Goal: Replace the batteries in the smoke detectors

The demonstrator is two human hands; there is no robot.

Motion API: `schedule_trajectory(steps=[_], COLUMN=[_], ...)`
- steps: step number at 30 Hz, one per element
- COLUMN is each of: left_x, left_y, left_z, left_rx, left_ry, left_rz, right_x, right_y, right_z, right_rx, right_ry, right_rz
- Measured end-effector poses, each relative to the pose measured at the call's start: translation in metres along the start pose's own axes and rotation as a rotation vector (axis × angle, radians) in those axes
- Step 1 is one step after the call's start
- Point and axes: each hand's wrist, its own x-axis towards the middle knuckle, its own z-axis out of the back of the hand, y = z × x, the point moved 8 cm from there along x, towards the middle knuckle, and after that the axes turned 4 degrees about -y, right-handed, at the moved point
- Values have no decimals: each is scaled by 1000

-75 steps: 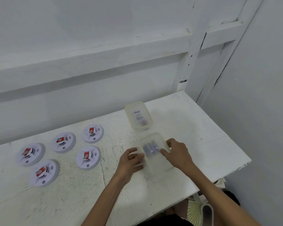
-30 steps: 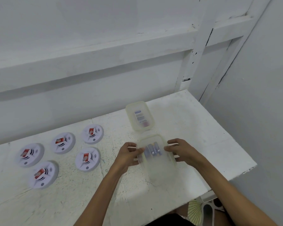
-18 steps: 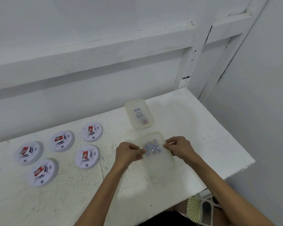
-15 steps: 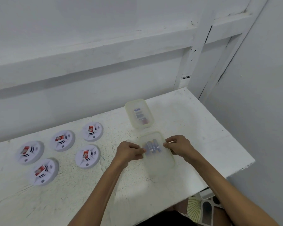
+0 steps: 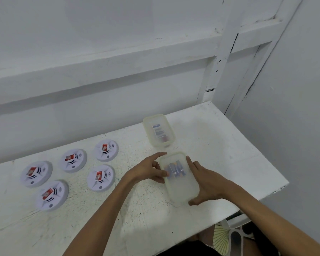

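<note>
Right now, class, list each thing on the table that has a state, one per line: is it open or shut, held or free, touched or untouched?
Near box: lid on, batteries inside, held on both sides.
Far box: batteries inside, untouched; lid unclear.
Five smoke detectors: flat on the table, closed, untouched.
Left hand: on the near box's left side.
Right hand: on its right side.

White painted table (image 5: 220,145), surface scuffed and cracked. Five round white smoke detectors (image 5: 101,177) lie flat at the left, each with a red label. Two translucent lidded boxes sit right of centre: the far box (image 5: 158,130) and the near box (image 5: 179,177), close together, each containing batteries (image 5: 175,169).
</note>
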Motion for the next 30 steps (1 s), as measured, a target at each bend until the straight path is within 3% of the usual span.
schedule_trajectory(steps=[8, 18, 23, 30], left_x=[7, 13, -2, -91], left_y=[-1, 11, 28, 114], left_z=[-5, -4, 0, 5], left_rx=[-86, -97, -125, -184], left_ry=[157, 127, -18, -165], left_rz=[47, 5, -24, -55], right_x=[2, 5, -9, -56], right_y=[-9, -9, -6, -12], right_z=[2, 4, 2, 21], right_rx=[-57, -57, -4, -25], right_ry=[-53, -57, -59, -50], right_rz=[43, 20, -23, -183])
